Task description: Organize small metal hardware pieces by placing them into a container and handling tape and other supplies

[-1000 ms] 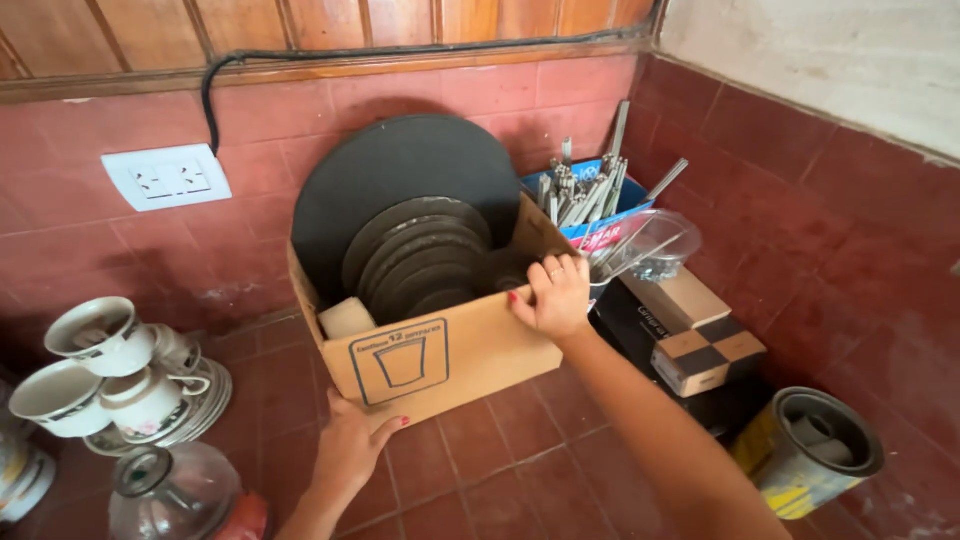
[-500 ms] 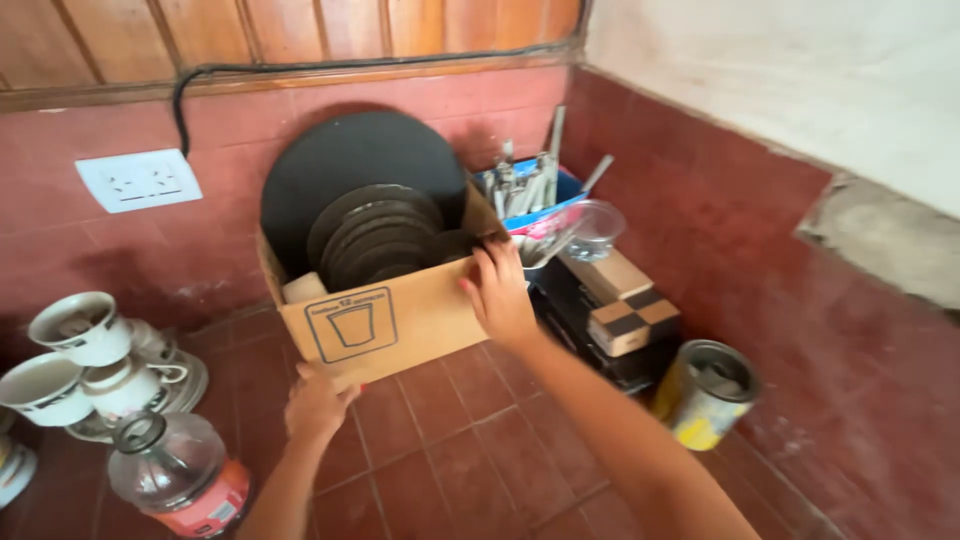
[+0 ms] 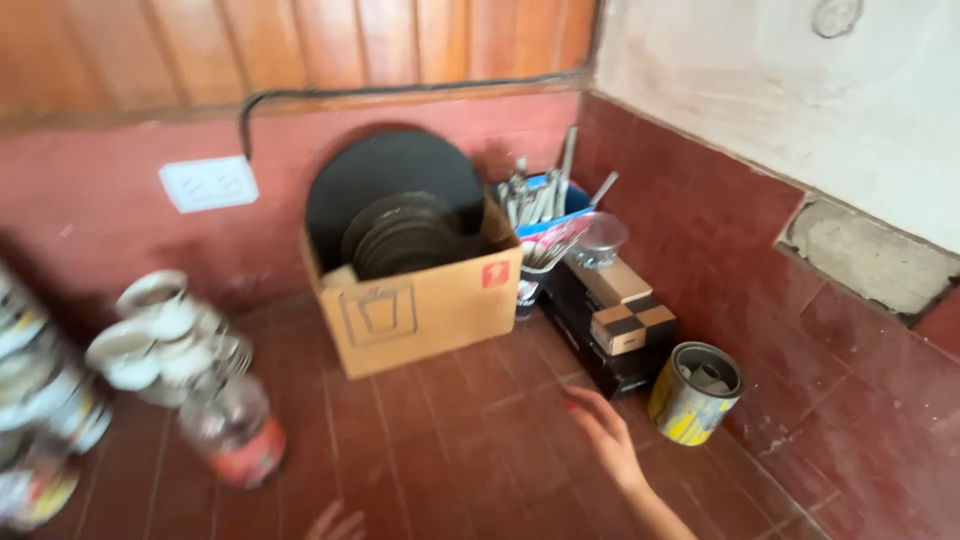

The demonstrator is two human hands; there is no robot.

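Neither grip holds anything: the right hand (image 3: 603, 432) hovers with fingers spread over the red tiled table (image 3: 450, 450), near the yellow tin (image 3: 693, 393). Only fingertips of the left hand (image 3: 335, 522) show (loosely spread), well apart from the cardboard box (image 3: 420, 310) of dark plates (image 3: 400, 235).

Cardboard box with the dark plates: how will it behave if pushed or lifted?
The cardboard box probably slides on the tiled counter rather than tips: it sits low and wide. Likely heavy for its size, given the stacked dark plates. Open top, so the upright plates may shift or clatter if lifted unevenly.
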